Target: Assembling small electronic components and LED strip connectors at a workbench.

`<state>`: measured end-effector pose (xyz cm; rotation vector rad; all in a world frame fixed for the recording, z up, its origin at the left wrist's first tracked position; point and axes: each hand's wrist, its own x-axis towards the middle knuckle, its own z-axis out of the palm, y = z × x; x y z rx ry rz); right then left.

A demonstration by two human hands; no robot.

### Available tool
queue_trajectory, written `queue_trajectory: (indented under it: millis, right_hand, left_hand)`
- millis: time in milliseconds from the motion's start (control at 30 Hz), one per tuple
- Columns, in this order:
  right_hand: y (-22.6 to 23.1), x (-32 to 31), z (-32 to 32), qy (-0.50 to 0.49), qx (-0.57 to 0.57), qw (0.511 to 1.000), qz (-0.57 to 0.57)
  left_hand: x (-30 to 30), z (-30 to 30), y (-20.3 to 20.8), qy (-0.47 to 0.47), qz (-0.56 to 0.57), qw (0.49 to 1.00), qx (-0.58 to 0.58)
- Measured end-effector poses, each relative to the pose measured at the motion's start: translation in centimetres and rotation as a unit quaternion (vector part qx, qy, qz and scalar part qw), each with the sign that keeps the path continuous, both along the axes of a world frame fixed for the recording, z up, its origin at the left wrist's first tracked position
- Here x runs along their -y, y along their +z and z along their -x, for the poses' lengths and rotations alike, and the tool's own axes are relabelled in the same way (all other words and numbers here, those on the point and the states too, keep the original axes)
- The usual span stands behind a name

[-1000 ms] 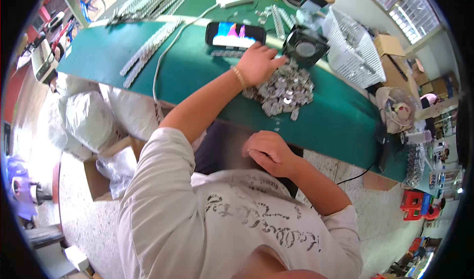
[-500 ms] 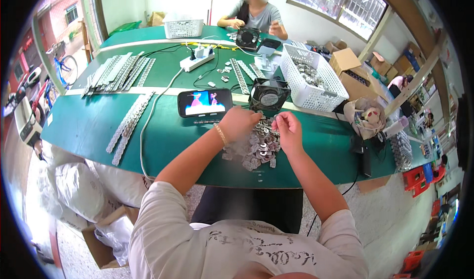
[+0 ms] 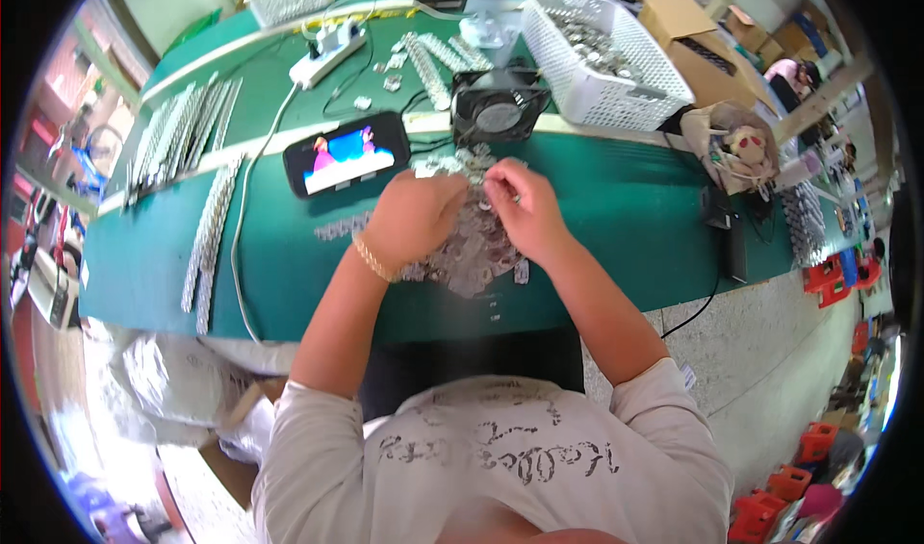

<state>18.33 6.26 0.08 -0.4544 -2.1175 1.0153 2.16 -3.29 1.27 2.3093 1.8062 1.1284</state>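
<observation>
A loose pile of small flat silvery pieces (image 3: 472,251) lies on the green table between my hands. My left hand (image 3: 416,215), with a gold bracelet at the wrist, is curled over the pile's left side. Its fingertips are closed and I cannot make out what is in them. My right hand (image 3: 527,209) is above the pile's right side, thumb and forefinger pinched; anything between them is too small to name. A short strip of joined pieces (image 3: 339,227) lies left of my left hand. Behind it, a phone (image 3: 346,155) shows a bright picture.
A small black fan (image 3: 499,107) stands beyond the pile. Behind it is a white perforated basket (image 3: 616,100) of small parts. A white cable runs from a power strip (image 3: 328,55) past long silvery strips (image 3: 214,241) at left. A cloth bag (image 3: 729,150) sits at right.
The view has tilted downward and swung slightly. My left hand has drawn back toward the pile's left side, while my right hand stays pinched at its right.
</observation>
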Motion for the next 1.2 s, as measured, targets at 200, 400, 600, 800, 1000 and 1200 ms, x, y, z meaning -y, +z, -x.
queue_trajectory:
  millis: [200, 400, 600, 800, 1000, 1200]
  right_hand:
    - [1.3, -1.8, -0.2, 0.053, -0.026, 0.997, 0.051]
    - [-0.3, -2.0, 0.8, 0.126, -0.041, 0.981, 0.142]
    - [-1.0, -1.5, 0.9, 0.11, -0.058, 0.983, 0.137]
    - [-1.4, -1.9, 0.2, 0.019, 0.002, 0.997, -0.08]
    - [-0.7, -2.0, -0.6, 0.029, -0.017, 0.999, 0.025]
    - [0.2, -1.8, -1.0, 0.105, -0.017, 0.984, 0.145]
  left_hand:
    - [-0.8, 0.8, 1.0, -0.028, 0.039, 0.993, 0.111]
    - [-0.5, 1.5, -0.6, -0.023, 0.004, 0.996, 0.091]
    - [-0.1, 1.5, -0.8, -0.004, 0.01, 0.997, 0.07]
    - [-0.5, 0.7, -0.5, 0.004, -0.018, 0.999, 0.051]
    - [0.1, 1.0, -0.3, -0.001, 0.024, 0.996, 0.081]
    - [0.6, 1.1, 0.0, -0.051, 0.088, 0.984, 0.146]
